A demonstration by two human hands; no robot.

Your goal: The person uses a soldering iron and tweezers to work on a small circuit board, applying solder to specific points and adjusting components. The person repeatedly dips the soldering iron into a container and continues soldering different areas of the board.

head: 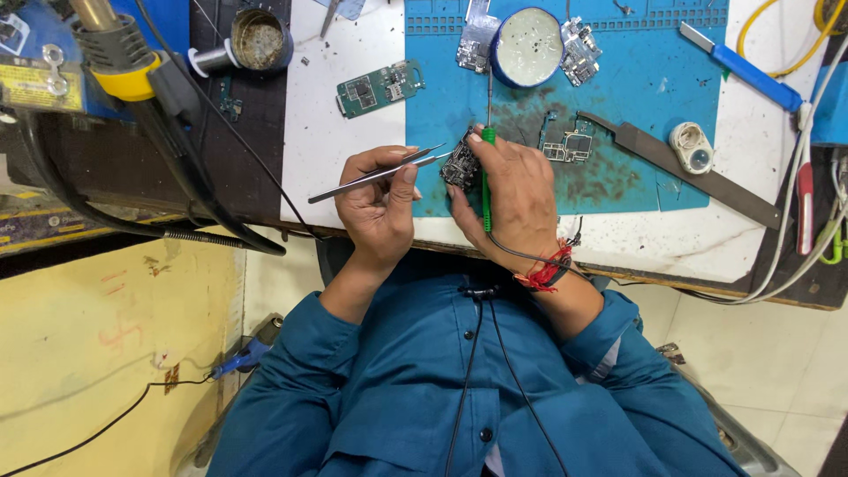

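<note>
Small dark circuit board (460, 165) pinched between both hands at the near edge of the blue mat (658, 75); left hand (378, 205) closed on steel tweezers (375, 176), tips touching the board; right hand (517, 196) wrapped around a green-handled soldering iron (485, 177) and steadying the board. Yellow label (26, 86) far left; round white tin (526, 47) beyond. Board crowded with tiny chips, edges ragged.
</note>
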